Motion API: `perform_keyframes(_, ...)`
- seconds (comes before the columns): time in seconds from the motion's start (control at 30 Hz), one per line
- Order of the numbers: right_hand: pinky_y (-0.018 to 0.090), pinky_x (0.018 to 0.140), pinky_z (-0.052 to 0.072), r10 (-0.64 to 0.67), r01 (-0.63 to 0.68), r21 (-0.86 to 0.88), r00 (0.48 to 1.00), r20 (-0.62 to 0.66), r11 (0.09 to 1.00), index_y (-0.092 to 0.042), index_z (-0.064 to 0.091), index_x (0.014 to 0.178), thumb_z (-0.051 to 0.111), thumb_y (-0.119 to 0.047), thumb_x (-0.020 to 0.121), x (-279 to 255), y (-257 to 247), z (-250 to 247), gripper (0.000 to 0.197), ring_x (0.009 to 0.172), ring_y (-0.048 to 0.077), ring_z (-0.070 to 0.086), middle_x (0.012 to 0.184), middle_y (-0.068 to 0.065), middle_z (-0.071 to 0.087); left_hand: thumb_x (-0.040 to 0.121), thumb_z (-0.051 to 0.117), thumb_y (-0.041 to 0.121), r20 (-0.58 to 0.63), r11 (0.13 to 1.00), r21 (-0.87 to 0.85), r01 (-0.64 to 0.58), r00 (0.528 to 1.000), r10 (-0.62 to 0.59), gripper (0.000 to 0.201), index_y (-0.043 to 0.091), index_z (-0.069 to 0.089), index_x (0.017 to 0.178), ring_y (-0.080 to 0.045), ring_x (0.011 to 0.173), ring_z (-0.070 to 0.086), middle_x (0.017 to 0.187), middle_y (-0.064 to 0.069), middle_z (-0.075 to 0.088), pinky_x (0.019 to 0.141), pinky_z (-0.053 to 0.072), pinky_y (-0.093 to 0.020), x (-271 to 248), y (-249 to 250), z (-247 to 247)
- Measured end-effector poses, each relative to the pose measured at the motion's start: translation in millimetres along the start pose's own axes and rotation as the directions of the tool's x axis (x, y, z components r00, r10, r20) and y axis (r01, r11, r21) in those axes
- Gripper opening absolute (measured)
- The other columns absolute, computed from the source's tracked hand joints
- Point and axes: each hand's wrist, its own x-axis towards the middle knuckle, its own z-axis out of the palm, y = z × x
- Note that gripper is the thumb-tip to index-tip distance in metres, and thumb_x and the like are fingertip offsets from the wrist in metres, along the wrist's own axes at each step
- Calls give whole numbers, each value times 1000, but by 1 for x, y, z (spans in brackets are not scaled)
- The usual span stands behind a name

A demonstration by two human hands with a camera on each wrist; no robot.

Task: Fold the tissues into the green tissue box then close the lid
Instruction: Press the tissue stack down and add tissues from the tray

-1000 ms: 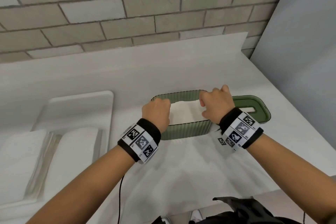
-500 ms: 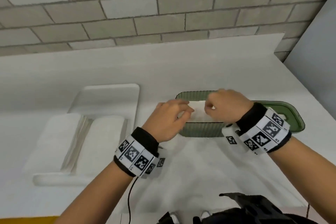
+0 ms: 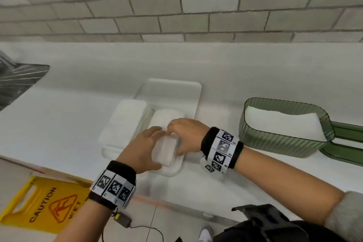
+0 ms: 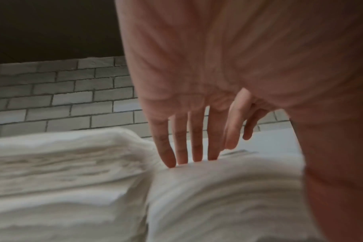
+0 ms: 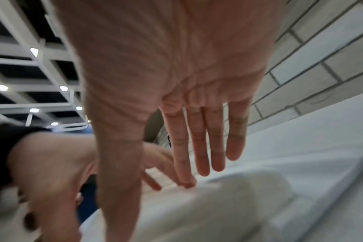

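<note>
The tissues point(image 3: 167, 149) sit as a soft white stack on the white tray point(image 3: 172, 88), left of the ribbed green tissue box point(image 3: 279, 143). Light, limp and compressible, they probably need support from both ends. The left hand point(image 3: 143, 149) and right hand point(image 3: 184, 135) cup the stack with fingers straight, not curled round it.

Bare forearms w/ black wristbands point(image 3: 222, 148) carrying b&w square-code tags, grey sleeve point(image 3: 345, 214) on right arm.
</note>
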Motion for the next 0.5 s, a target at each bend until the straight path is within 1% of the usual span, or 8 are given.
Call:
perform_keyframes(0.03, 39, 80, 52, -6, 7, -28, 1000, 23, 1000, -16, 62, 112, 80, -36, 65, 3, -3, 7, 54, 102, 22, 56, 110, 0, 57, 68, 80, 38, -22, 999, 43, -12, 1000, 13, 96, 20, 31, 147, -18, 136, 31, 150, 3, 26, 111, 32, -28, 2, 1, 2)
perform_keyframes(0.1, 35, 74, 50, -13, 13, -69, 1000, 5, 998, -14, 63, 105, 82, -48, 59, 4, -7, 19, 60, 95, 21, 55, 104, 0, 57, 68, 77, 40, -50, 988, 148, -34, 998, 42, 89, 16, 35, 142, -21, 127, 37, 137, -1, 34, 105, 39, -33, 5, 2, 7)
perform_keyframes(0.17, 31, 75, 44, -31, 25, -124, 998, -47, 992, -11, 60, 104, 80, -58, 56, 3, -11, 28, 70, 91, 20, 52, 103, 1, 56, 67, 74, 45, -46, 979, 201, -39, 998, 49, 84, 14, 39, 137, -22, 120, 40, 126, -2, 38, 98, 43, -33, 5, 4, 10)
perform_keyframes(0.23, 32, 81, 39, -44, 31, -167, 996, -80, 985, -9, 57, 108, 76, -63, 59, 2, -13, 35, 75, 95, 21, 51, 106, 3, 56, 69, 71, 47, -22, 977, 206, -60, 998, 66, 81, 12, 40, 135, -23, 117, 42, 123, -3, 40, 94, 44, -32, 6, 4, 10)
perform_keyframes(0.3, 33, 85, 40, -43, 27, -172, 995, -89, 985, -7, 56, 110, 75, -59, 64, 2, -14, 38, 72, 100, 23, 52, 110, 5, 56, 74, 68, 41, 8, 981, 175, -82, 997, 82, 73, 12, 39, 135, -22, 117, 43, 125, -3, 41, 95, 44, -31, 6, 3, 7)
perform_keyframes(0.4, 34, 87, 41, -46, 29, -165, 994, -99, 986, -7, 54, 113, 75, -46, 70, 4, -15, 39, 62, 103, 24, 53, 113, 7, 57, 82, 62, 24, 1, 994, 29, -108, 994, 108, 53, 14, 43, 131, -20, 109, 53, 121, -2, 51, 91, 46, -31, 6, -2, -3)
perform_keyframes(0.47, 34, 82, 42, -43, 28, -138, 993, -108, 990, -6, 54, 115, 68, -30, 78, 5, -14, 36, 46, 104, 26, 55, 112, 8, 58, 85, 60, 21, -15, 992, -44, -120, 993, 119, 42, 14, 47, 124, -20, 98, 59, 114, -2, 58, 83, 50, -34, 5, -7, -7)
perform_keyframes(0.5, 34, 77, 42, -40, 27, -118, 994, -105, 993, -6, 55, 114, 64, -23, 81, 6, -12, 34, 39, 102, 27, 56, 110, 9, 59, 86, 59, 20, -23, 990, -65, -129, 992, 127, 37, 14, 49, 121, -21, 94, 61, 111, -3, 60, 80, 50, -35, 5, -8, -9)
